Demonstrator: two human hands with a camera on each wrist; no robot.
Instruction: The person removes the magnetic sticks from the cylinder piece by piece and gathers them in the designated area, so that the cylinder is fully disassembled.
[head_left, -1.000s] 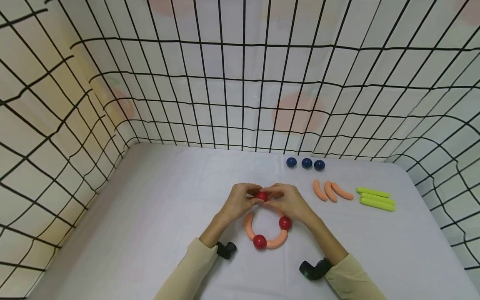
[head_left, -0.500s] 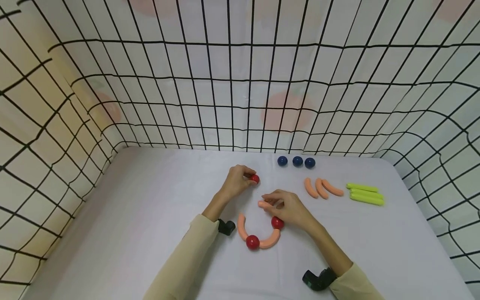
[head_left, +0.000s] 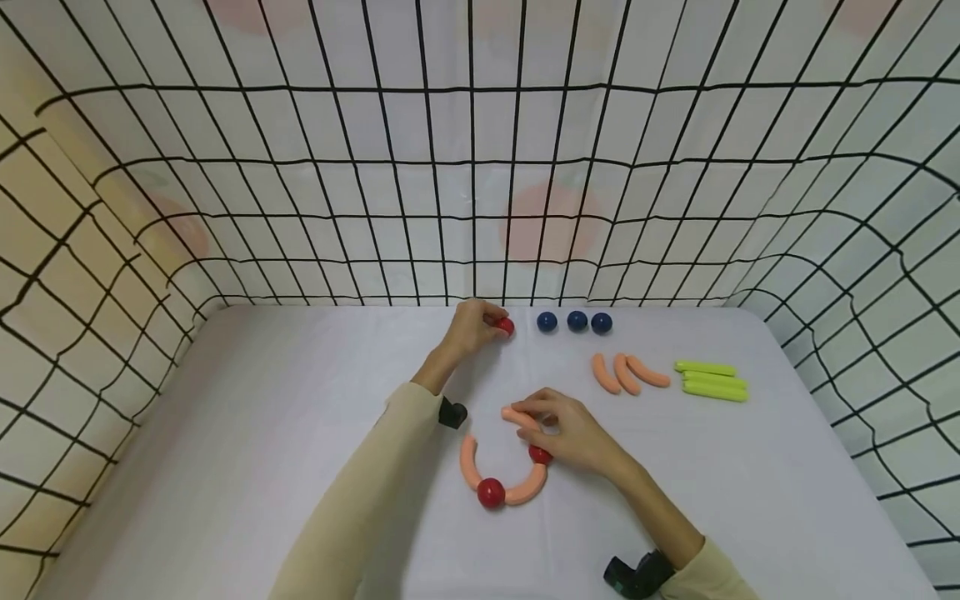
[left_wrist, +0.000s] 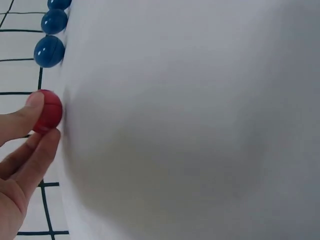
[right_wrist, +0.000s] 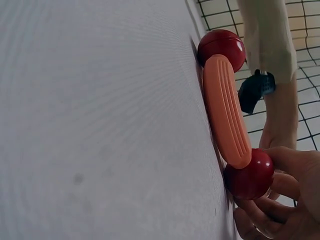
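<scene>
My left hand (head_left: pixel 474 327) pinches a red ball (head_left: pixel 506 327) between thumb and fingertips at the table's far side, left of the blue balls. In the left wrist view this red ball (left_wrist: pixel 49 111) shows a seam round it. Nearer me, an open ring of curved orange sticks joined by red balls lies on the white cloth. Its front red ball (head_left: pixel 491 493) sits between a left orange stick (head_left: pixel 469 462) and a front orange stick (head_left: pixel 527 487). My right hand (head_left: pixel 566 429) holds the upper-right orange stick (head_left: pixel 517 417) between thumb and fingers, partly covering the red ball (head_left: pixel 539 454) below it.
A row of dark blue balls (head_left: pixel 577 322) stands at the back. Several loose orange sticks (head_left: pixel 621 373) and straight yellow-green sticks (head_left: pixel 714 381) lie to the right. Black wire mesh (head_left: pixel 420 217) rises along the table's back and sides.
The red ball has come off the ring's top in my left hand and moved to the back, beside the blue balls. My right hand has stayed at the upper-right orange stick.
</scene>
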